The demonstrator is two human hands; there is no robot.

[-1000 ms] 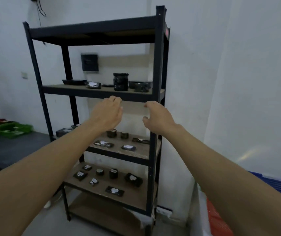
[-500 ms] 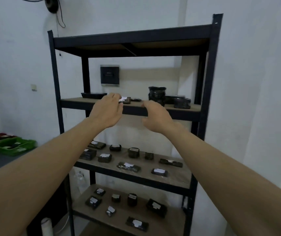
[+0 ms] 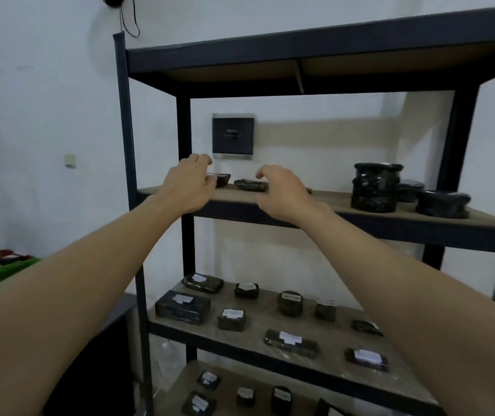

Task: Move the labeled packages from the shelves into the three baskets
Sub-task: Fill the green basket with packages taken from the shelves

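Dark metal rack (image 3: 123,121) stands against a white wall; its boards are pale wood. Both arms reach to the upper shelf (image 3: 339,205). Left hand (image 3: 187,187) is at the left end of that shelf, over a flat black tray (image 3: 220,179); its fingers are bent down at the tray's near edge, but I cannot tell if they grip it or only touch it. Right hand (image 3: 282,195) is just beside a low black package (image 3: 250,185); its fingers are loosely curled and apart, with nothing between them, and the package lies on the board just behind them. Further right on the same shelf stand a tall black stack (image 3: 375,187) and a lower black bundle (image 3: 442,204), both wrapped in shiny film, with one more dark piece behind them.

On the middle shelf (image 3: 330,349) lie about ten dark packages with white labels; a big box (image 3: 182,306) is at the left front. The lowest shelf holds more small labelled ones (image 3: 208,379). A green basket (image 3: 3,270) stands far left on a dark table (image 3: 120,304), with something red behind it; a dark panel (image 3: 233,136) hangs on the wall.
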